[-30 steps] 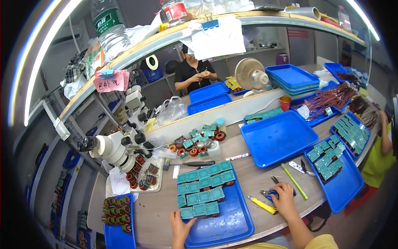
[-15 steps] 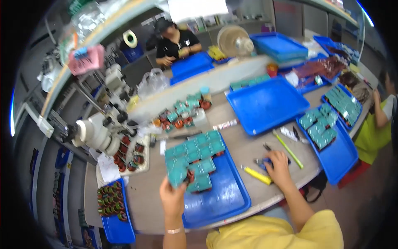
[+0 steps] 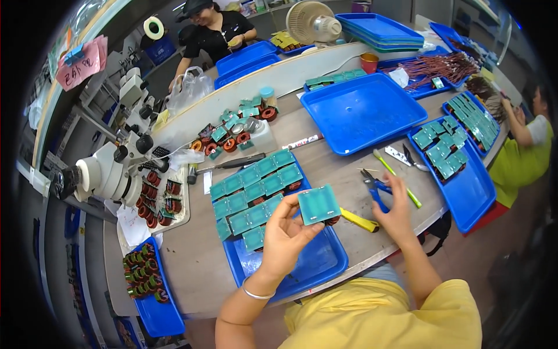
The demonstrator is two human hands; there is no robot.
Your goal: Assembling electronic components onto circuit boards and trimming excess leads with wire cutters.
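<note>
My left hand (image 3: 285,241) grips a green circuit board (image 3: 318,205) by its edge, with a reddish coil partly showing under it. It is raised over a blue tray (image 3: 314,262) where rows of similar green boards (image 3: 256,183) stand at the far left. My right hand (image 3: 397,210) hovers beside blue-handled pliers (image 3: 375,189), its thumb and fingers apart and nothing seen in them. The pliers lie with jaws spread; the thumb is close to one handle, and whether they touch I cannot tell. A yellow utility knife (image 3: 359,220) rests between my hands.
A lime-green stick-like tool (image 3: 398,177) and dark snips (image 3: 414,157) lie beyond the pliers. Another blue tray (image 3: 366,116) sits farther back, and one with green boards (image 3: 474,198) at right. A microscope (image 3: 110,174) stands left. Two people (image 3: 215,32) work nearby.
My left hand has lifted the circuit board from the near left of the group and brought it rightward. My right hand has come off the pliers, and its fingers have spread.
</note>
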